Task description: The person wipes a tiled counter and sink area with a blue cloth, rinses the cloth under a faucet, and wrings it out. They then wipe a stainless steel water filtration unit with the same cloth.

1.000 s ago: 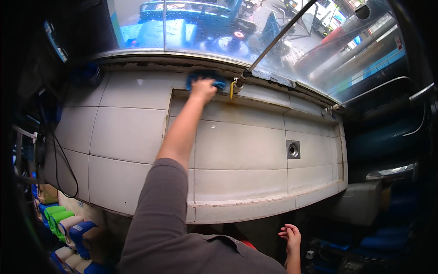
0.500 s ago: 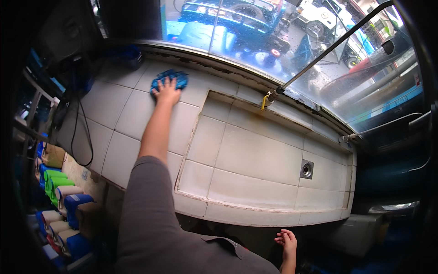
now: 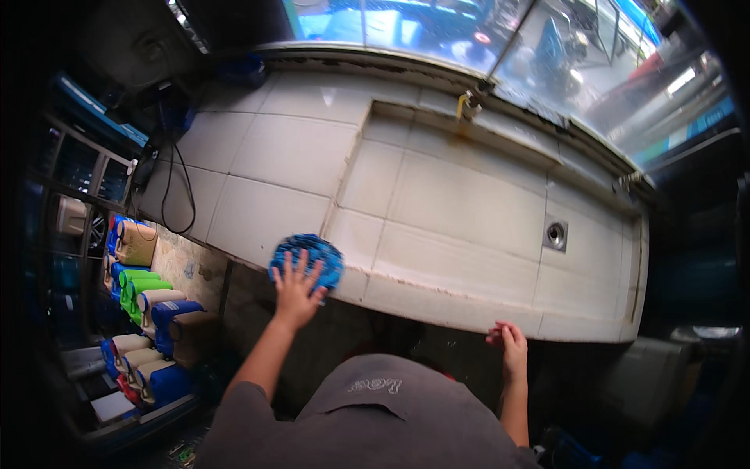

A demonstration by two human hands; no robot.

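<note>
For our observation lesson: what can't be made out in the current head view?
- Head view: counter under blue cloth, hidden by cloth.
- Head view: palm of left hand, hidden by its back.
- Head view: inside of drain, too small.
- Head view: top of window, cut by upper edge.

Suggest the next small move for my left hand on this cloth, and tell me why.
I'd probably slide the blue cloth inward, away from the front edge of the tiled counter. Your left hand lies spread on it, and the cloth already reaches that edge, so going further outward could take it off the tiles.
</note>
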